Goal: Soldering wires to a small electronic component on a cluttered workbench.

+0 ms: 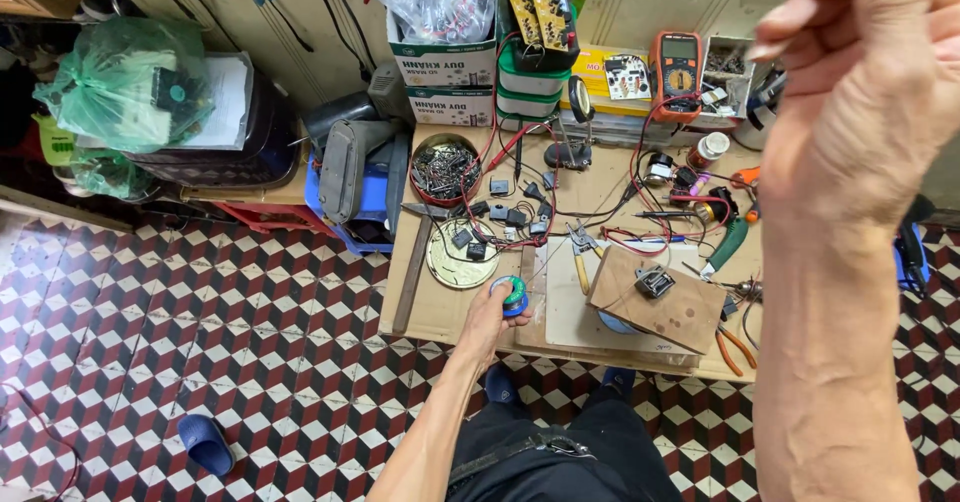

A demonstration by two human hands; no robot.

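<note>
**Now: one spool held, one hand raised**

Here your left hand (492,307) closes its fingers around one solder spool (512,293) at the low table's (440,307) near edge. Your right hand (868,82) lifts at two o'clock, fingers curled; whether it grips anything, you cannot tell. At twelve o'clock sit one orange multimeter (677,74) and one round tin of parts (445,169).

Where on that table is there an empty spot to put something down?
The table has a bare strip along its front left edge, between the round gold lid and the left hand holding a small spool. The pale sheet beside the wooden block is partly bare. The back, around the orange meter, is crowded with wires and parts.
</note>
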